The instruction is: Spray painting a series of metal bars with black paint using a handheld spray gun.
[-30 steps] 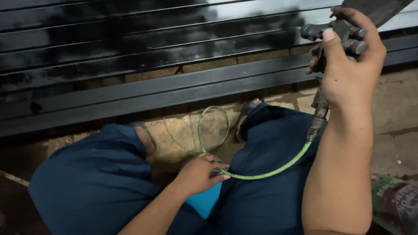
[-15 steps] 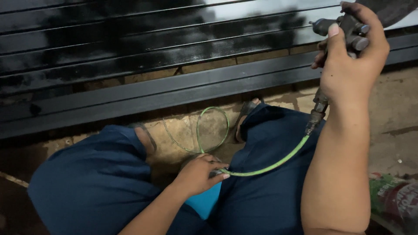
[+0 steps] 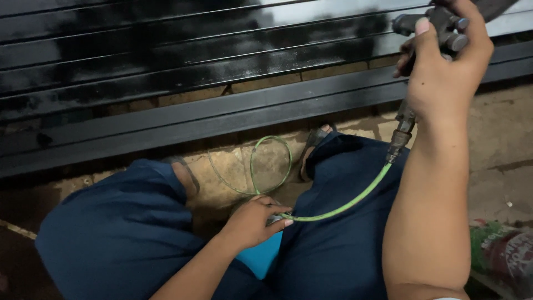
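My right hand (image 3: 444, 78) is raised at the upper right, gripping a grey metal spray gun (image 3: 438, 25) whose nozzle faces the black-painted metal slats (image 3: 194, 50). A green air hose (image 3: 344, 203) runs from the gun's bottom fitting (image 3: 398, 139) down across my lap. My left hand (image 3: 252, 222) pinches that hose low between my knees, where it loops on the ground (image 3: 269, 164). I am squatting in dark blue trousers (image 3: 122, 233).
A black metal frame rail (image 3: 222, 119) lies along the ground below the slats. Stone paving (image 3: 499, 144) stretches to the right. A crumpled printed bag (image 3: 505, 255) sits at the lower right. Sandalled feet show near the hose loop.
My right hand with the spray gun has drifted slightly up and to the right. The left hand keeps its hold on the hose.
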